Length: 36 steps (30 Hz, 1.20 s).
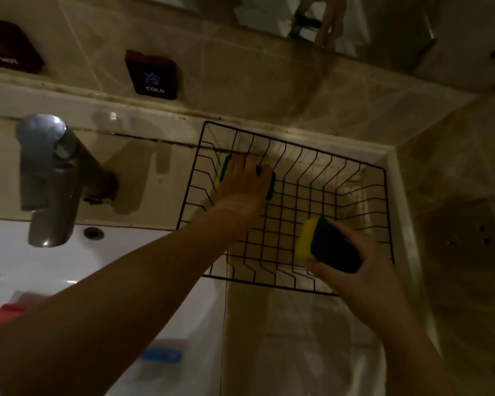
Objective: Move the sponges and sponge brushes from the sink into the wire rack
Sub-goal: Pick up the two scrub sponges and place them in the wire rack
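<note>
A black wire rack (355, 164) stands on the counter to the right of the white sink (69, 261). My left hand (245, 184) is inside the rack at its far left corner, pressed down on a yellow and dark green sponge (223, 171) that it mostly covers. My right hand (352, 270) holds a second yellow and green sponge (326, 244) over the rack's near right edge. In the sink, at lower left, lie a red item (3, 315) and a blue item (162, 354), both blurred.
A grey metal faucet (49, 178) rises left of the rack, above the sink's overflow hole (92, 232). Tiled walls close in behind and on the right, with a COLD button (153, 77) and a dark red one (9, 47). A mirror edge runs along the top.
</note>
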Motion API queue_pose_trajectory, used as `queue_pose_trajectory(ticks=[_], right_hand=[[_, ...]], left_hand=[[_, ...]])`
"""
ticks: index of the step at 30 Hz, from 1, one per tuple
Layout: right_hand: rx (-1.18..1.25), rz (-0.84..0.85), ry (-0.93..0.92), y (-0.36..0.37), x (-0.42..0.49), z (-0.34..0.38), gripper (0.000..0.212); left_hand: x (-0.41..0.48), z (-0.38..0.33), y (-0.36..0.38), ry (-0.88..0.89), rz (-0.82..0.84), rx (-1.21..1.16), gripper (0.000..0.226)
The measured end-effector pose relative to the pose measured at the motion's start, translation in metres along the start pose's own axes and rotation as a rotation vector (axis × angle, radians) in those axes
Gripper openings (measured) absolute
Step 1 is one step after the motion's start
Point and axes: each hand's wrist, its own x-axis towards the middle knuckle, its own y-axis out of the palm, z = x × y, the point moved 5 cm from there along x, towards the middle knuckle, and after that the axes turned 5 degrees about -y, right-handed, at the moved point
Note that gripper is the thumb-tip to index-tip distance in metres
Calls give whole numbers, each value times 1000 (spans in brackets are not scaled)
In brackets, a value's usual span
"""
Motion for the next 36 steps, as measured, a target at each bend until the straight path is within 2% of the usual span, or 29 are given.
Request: queue_pose_trajectory(ticks=[4,9,10,12,14,15,18,21,24,28,36], right_hand=[[7,6,-24,-1,8,3,69],[-7,52,-38,8,20,11,67],[-22,62,-48,10,25,15,66],[-63,81,-91,15,38,26,63],[-97,98,-129,19,55,40,60],[-121,105,-156,22,64,48,59],[-207,121,-257,37,89,75,52],[-254,157,-368,58,111,95,45],[-363,156,-402,79,129,92,45],[-309,129,-410,96,137,80,43],[-522,124,-276,122,165,64,68]], left_hand=[[2,3,1,-48,61,-110,84],[-11,14,-12,50,66,-269,72],[-15,18,-20,59,30,-303,67],[-25,29,-43,14,-198,-342,57],[-40,48,-60,-148,-446,-356,64],[-48,58,-61,-249,-470,-384,73],[-62,74,-41,-399,-265,-413,95],[-63,78,-22,-425,-139,-438,92],[-61,80,-14,-459,-126,-530,89],[-56,80,-10,-458,-102,-562,89],[-55,80,-8,-463,-95,-551,94]])
